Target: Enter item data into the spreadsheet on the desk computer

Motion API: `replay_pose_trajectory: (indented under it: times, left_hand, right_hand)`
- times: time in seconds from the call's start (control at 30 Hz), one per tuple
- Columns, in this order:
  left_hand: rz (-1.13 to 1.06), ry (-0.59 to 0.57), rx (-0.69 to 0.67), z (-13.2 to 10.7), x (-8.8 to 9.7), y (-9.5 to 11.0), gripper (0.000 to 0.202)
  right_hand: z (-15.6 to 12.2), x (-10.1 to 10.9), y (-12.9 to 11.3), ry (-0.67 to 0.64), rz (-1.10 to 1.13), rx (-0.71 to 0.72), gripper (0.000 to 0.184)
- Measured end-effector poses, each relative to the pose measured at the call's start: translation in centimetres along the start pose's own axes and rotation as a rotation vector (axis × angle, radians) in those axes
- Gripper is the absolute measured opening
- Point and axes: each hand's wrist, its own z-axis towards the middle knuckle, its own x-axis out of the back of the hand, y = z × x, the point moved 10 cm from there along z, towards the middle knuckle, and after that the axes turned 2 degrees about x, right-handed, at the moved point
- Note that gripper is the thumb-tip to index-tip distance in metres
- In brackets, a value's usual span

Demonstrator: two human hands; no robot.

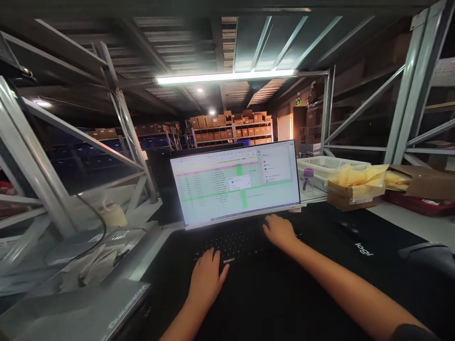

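A black keyboard with "Bosston" on its front edge lies on a black desk mat. My left hand rests at the keyboard's left part, fingers stretched out and thumb apart, holding nothing. Over the right end of the keys is my right hand, its fingers slightly bent and nothing visible in them. Behind the keyboard stands a lit monitor, showing a spreadsheet with green bands, a small pop-up box and a list window at the right.
Right of the monitor are a purple-lidded bottle, a white basket and a cardboard box with yellow envelopes. A dark grey device lies at the right edge. A grey box sits front left; metal posts flank the desk.
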Motion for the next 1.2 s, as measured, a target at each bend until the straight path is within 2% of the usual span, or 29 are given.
replay_pose_trajectory:
  times: [0.07,0.17,0.23,0.3,0.37,0.5,0.73,0.93,1.2]
  left_hand:
    - [0.008,0.0,0.0,0.0,-0.1,-0.1,0.048]
    - [0.015,-0.005,-0.001,0.1,-0.2,0.0,0.048]
    - [0.014,-0.003,0.0,0.1,-0.2,0.0,0.048]
    - [0.006,-0.003,0.001,0.2,-0.2,0.0,0.049]
    - [-0.005,-0.009,0.008,0.3,-0.3,-0.1,0.05]
    - [-0.019,-0.018,0.011,0.3,-0.7,-0.3,0.051]
    - [-0.042,0.018,0.013,0.1,-1.1,-0.9,0.054]
    - [-0.043,0.024,0.016,0.2,-1.0,-0.9,0.054]
    - [-0.024,0.023,0.004,0.3,-0.8,-0.7,0.054]
  right_hand:
    - [-0.4,0.9,4.5,-0.013,-0.04,-0.032,0.027]
    - [-2.0,1.0,13.6,-0.017,-0.117,-0.121,0.03]
    - [-3.6,0.2,20.4,-0.021,-0.183,-0.204,0.038]
    - [-5.4,-1.5,26.3,-0.063,-0.191,-0.265,0.049]
    - [-6.7,-3.0,29.8,-0.073,-0.157,-0.213,0.054]
    - [-7.6,-4.1,32.2,0.022,-0.098,-0.09,0.058]
    - [-6.4,-5.6,34.4,0.134,0.028,-0.161,0.05]
    - [-6.7,-6.1,35.1,0.17,0.103,-0.152,0.05]
    - [-6.6,-5.9,34.7,0.149,0.041,-0.167,0.05]
